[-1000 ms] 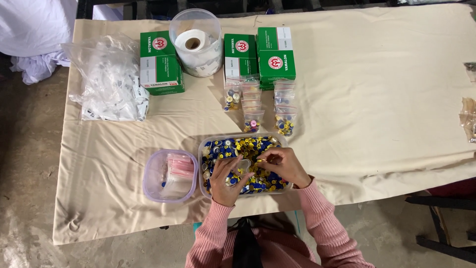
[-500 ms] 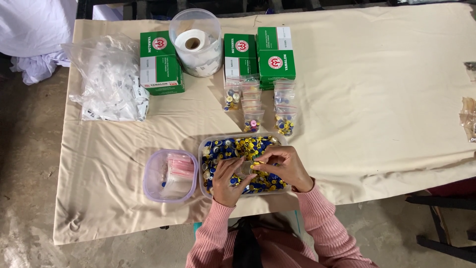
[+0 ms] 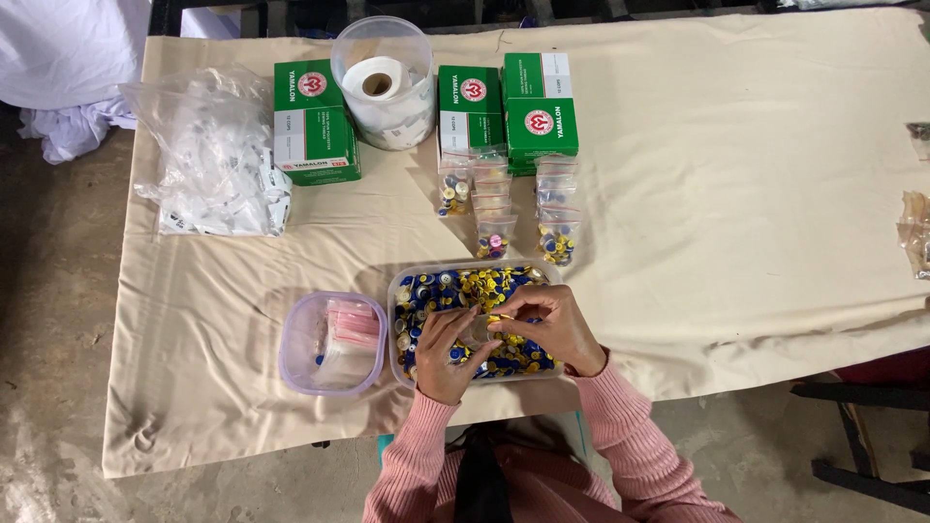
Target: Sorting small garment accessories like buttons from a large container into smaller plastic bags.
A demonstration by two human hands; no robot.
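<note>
Brimming tray [image 3: 402,291] — blue, yellow caps [image 3: 455,288]

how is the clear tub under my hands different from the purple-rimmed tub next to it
The clear tub is heaped with small blue and yellow caps; the purple-rimmed tub holds only a flat stack of little clear bags. The clear tub is larger and more oblong; the purple-rimmed tub is smaller and squarer. The left hand and right hand work over the clear tub, while the purple-rimmed tub lies untouched. Both are lidless plastic tubs on the cream tablecloth.
</note>
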